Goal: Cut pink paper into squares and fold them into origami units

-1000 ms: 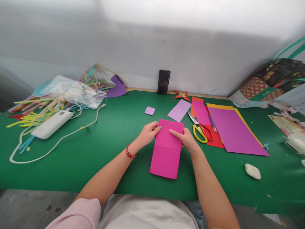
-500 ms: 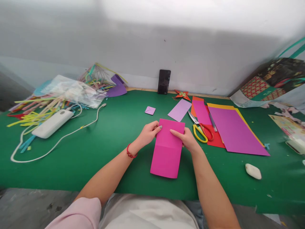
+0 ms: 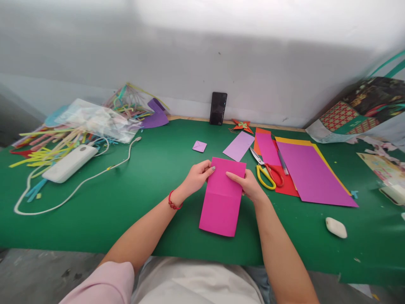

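Left hand (image 3: 196,177) and right hand (image 3: 249,186) grip pink paper (image 3: 221,209) at its upper edges, scissors (image 3: 267,172) close right.

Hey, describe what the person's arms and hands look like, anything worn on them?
Both forearms are bare. The left hand has a red bead bracelet at its wrist and a greyish painted nail; a pink sleeve covers that upper arm. The right hand shows no jewellery.

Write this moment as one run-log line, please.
left hand: grips pink paper, upper left edge | right hand: grips upper right edge | pink paper: creased, on table | scissors: beside right hand
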{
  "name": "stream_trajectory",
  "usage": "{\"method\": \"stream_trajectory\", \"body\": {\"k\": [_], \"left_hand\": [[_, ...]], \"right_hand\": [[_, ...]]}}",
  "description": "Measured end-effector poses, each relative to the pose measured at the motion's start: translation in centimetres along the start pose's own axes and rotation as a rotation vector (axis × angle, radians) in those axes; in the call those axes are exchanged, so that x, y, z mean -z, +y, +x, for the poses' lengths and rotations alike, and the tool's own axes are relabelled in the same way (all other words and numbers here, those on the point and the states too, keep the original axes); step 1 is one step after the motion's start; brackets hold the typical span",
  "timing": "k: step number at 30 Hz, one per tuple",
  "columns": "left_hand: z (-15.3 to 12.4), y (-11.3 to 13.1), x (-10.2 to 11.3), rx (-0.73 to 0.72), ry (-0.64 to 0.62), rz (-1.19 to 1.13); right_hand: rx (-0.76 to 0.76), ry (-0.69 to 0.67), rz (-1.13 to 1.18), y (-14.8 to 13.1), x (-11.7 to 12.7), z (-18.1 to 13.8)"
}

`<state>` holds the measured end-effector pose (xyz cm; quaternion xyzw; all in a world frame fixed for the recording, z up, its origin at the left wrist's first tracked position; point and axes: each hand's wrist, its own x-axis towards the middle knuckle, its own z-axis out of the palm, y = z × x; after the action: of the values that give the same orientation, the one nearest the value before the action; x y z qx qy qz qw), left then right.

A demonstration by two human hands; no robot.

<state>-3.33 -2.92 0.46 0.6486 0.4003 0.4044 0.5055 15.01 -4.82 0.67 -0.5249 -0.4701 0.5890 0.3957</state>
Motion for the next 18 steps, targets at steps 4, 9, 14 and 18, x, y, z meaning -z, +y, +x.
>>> {"method": "stream_trajectory", "body": {"k": [4, 9, 14, 18], "left_hand": [[-0.01, -0.05, -0.01, -0.003, 0.015, 0.000], [-0.03, -0.17, 0.03, 0.005, 0.010, 0.005], [-0.03, -0.08, 0.00, 0.012, 0.009, 0.003], [-0.01, 0.00, -0.08, 0.021, 0.016, -0.012]], "right_hand": [[-0.001, 0.001, -0.018, -0.06, -0.04, -0.02], [-0.001, 0.007, -0.031, -0.18, -0.07, -0.13], [-0.003, -0.004, -0.022, -0.21, -0.09, -0.14], [-0.009, 0.000, -0.018, -0.23, -0.11, -0.14]]}}
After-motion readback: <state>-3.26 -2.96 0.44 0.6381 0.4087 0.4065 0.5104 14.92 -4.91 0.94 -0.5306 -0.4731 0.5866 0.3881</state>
